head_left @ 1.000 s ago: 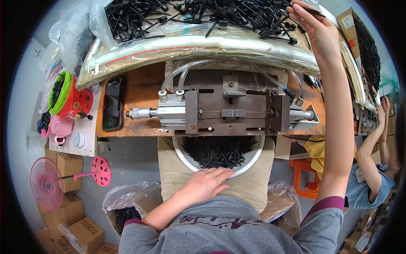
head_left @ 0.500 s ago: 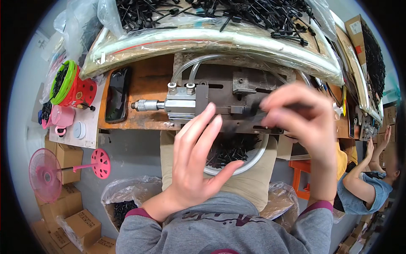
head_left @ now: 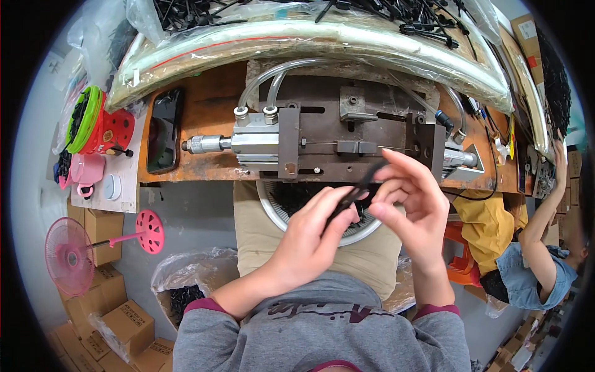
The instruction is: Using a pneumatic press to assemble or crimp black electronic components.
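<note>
My left hand is closed on a slim black plastic part, pinched between thumb and fingers and slanting up to the right. My right hand is beside it with curled fingers and the thumb apart; nothing shows in its grip. The part's upper end comes close to the right fingertips, and whether they touch it I cannot tell. Both hands are over a white basket of black parts at my lap. Just beyond them sits a dark metal fixture with small centre blocks on a thin rod.
A silver air cylinder with clear hoses is at the fixture's left. Black parts lie heaped on a plastic-wrapped tray behind. A phone, red bucket and pink fan are leftward. Another person is at right.
Both hands have drawn back from the fixture toward my lap, the right also moving left. The blurred black part near my hands now shows clearly in my left hand, whose spread fingers have closed.
</note>
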Motion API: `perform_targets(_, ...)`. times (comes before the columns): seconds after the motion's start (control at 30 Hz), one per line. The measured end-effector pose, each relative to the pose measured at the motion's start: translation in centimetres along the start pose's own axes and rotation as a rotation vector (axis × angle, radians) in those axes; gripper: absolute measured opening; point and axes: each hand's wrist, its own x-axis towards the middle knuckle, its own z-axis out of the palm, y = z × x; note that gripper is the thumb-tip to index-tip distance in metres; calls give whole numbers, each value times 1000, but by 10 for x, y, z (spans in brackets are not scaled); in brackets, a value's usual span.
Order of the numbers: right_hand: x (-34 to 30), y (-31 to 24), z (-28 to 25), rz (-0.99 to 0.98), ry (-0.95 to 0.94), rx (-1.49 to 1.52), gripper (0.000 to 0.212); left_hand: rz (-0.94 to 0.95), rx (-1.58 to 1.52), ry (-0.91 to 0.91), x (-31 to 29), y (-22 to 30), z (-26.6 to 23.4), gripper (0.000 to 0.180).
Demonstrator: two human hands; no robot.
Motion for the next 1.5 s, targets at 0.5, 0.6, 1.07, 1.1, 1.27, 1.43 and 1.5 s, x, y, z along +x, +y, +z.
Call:
perform_targets(0.5,-4,13,4,-734,-111,-780,40,-225,-391,-13,-3,2,5,38)
perform_targets(0.6,-5,15,2,-683,-106,-697,37,-161,-275,52,-3,11,7,34)
perform_targets(1.07,5,23,9,-554,-146,-1153,31,-64,-338,146,-5,15,-14,36)
perform_targets(1.1,7,20,9,-546,-154,-1184,32,-73,-416,142,-5,15,-14,41)
perform_targets(1.27,10,14,11,-538,-160,-1232,32,-145,-490,101,-2,22,-19,46)
perform_targets(1.43,9,11,13,-511,-161,-1241,30,-38,-528,159,0,20,-15,25)
perform_targets(1.5,9,11,14,-508,-157,-1237,30,19,-492,187,1,21,-13,20)
